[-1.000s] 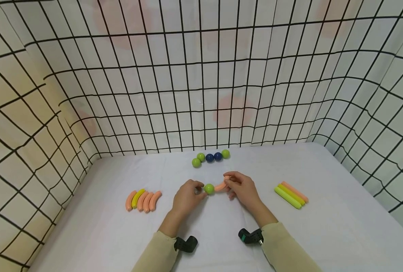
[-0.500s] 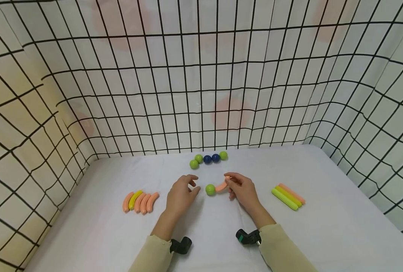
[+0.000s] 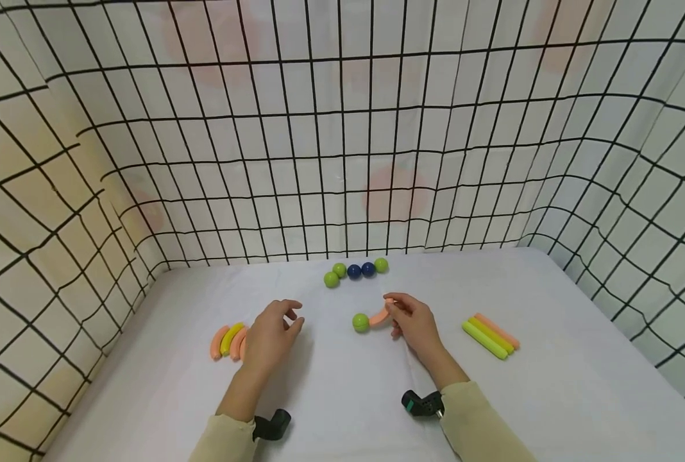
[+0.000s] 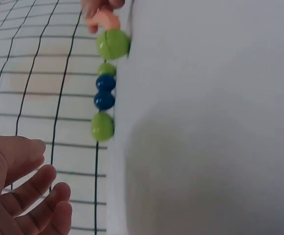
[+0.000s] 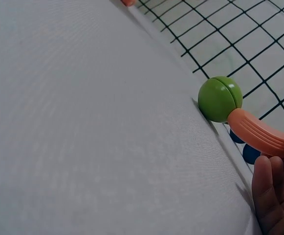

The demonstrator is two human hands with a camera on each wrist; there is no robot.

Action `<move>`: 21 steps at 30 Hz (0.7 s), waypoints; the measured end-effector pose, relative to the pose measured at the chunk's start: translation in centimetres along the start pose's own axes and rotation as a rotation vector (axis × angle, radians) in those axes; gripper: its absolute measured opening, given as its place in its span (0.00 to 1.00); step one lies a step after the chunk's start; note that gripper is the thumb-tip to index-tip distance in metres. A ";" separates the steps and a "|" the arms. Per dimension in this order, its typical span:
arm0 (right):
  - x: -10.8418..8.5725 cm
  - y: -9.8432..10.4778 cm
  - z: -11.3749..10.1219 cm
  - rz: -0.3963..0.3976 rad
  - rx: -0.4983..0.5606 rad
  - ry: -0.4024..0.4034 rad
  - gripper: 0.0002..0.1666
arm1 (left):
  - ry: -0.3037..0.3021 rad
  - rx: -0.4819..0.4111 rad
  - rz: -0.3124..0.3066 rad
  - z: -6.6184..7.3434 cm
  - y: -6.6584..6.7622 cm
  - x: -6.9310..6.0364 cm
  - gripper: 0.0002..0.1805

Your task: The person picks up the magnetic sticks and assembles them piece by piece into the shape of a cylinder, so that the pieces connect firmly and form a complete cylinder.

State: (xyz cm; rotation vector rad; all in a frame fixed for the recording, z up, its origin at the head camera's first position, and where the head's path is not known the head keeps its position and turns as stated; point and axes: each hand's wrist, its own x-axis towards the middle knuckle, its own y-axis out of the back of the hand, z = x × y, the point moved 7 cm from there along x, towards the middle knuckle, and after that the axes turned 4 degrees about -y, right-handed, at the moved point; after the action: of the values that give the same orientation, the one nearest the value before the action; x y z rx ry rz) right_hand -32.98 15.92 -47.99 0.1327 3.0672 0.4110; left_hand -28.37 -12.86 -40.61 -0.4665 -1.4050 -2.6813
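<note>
Black-lined grid walls (image 3: 342,173) stand along the far, left and right edges of the white worktop (image 3: 342,410). Just in from the far edge, near its middle, sits a line of balls (image 3: 354,272) — two green, two dark blue, then one green, with the leftmost green one set slightly nearer. Toward the left edge lie curved pieces (image 3: 225,342), orange and yellow, side by side; the left hand (image 3: 270,337) hides the right end of that row. Toward the right edge three straight sticks (image 3: 490,336), green, yellow and orange, lie together at a slant. A black wrist camera (image 3: 273,425) is on the left wrist, another on the right.

Around the middle of the worktop, nearer than the line of balls, the right hand (image 3: 417,327) pinches an orange curved piece (image 3: 380,316) by its right end, between thumb and fingers. The piece's other end touches a single green ball (image 3: 360,322), which sits to the left of those fingers, clear of them. The left hand's fingers are parted and slightly bent, holding nothing — well apart from the green ball, between it and the row of curved pieces.
</note>
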 end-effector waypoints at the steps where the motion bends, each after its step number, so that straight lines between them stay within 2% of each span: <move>1: 0.0 0.1 0.0 0.004 -0.001 -0.003 0.16 | 0.005 0.006 0.004 -0.4 0.4 0.0 0.15; 7: 0.0 0.1 -0.1 -0.009 -0.001 -0.006 0.17 | 0.069 0.016 0.036 -2.8 3.3 -0.2 0.16; 12: 0.0 0.0 -0.2 -0.021 0.000 0.002 0.17 | 0.120 0.022 0.030 -5.0 5.2 -0.3 0.18; 16: 0.0 0.1 -0.3 -0.021 0.006 0.009 0.17 | 0.169 0.013 0.026 -7.1 5.9 -0.5 0.19; 21: 0.0 -0.1 0.0 -0.025 -0.002 -0.002 0.17 | 0.234 0.015 0.015 -9.4 6.0 -1.0 0.21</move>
State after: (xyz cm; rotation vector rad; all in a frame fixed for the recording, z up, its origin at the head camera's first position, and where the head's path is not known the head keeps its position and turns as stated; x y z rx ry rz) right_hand -32.99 15.86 -47.96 0.0951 3.0633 0.4127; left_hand -28.35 -24.02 -41.18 -0.1543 -1.3471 -2.6089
